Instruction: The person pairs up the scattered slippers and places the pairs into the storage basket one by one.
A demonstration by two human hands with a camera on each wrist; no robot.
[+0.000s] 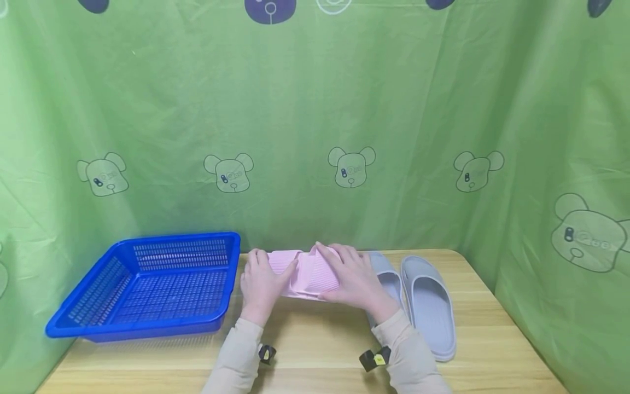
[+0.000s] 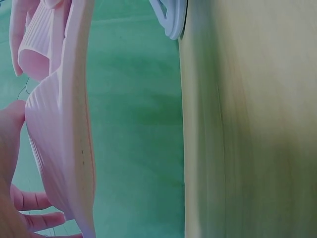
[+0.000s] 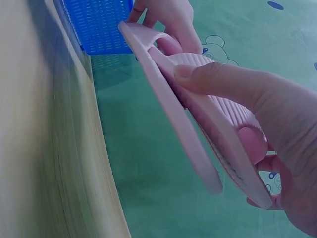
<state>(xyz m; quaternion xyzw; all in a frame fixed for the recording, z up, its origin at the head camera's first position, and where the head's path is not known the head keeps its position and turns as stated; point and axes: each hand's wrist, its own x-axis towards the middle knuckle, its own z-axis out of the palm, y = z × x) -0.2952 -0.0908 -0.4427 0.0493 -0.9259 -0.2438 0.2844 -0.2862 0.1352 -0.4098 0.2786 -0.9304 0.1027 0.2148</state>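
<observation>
Two pink ribbed slippers are held together above the table, partly overlapping. My left hand (image 1: 261, 282) grips the left pink slipper (image 2: 77, 129) at one end, thumb against its ribbed upper and fingers behind it. My right hand (image 1: 354, 279) grips the other pink slipper (image 3: 233, 111). Its thumb presses on the slipper's side, and the fingers wrap round the far side. In the right wrist view the two soles lie side by side, with a narrow gap between them toward the lower end. Much of both slippers is hidden by the hands in the head view.
A blue mesh basket (image 1: 147, 330) stands on the wooden table (image 1: 315, 350) to the left. On the right lie two grey slippers, the inner one (image 1: 386, 273) partly behind my right hand and the outer one (image 1: 445, 328) beside it. A green curtain (image 1: 295, 109) surrounds the table.
</observation>
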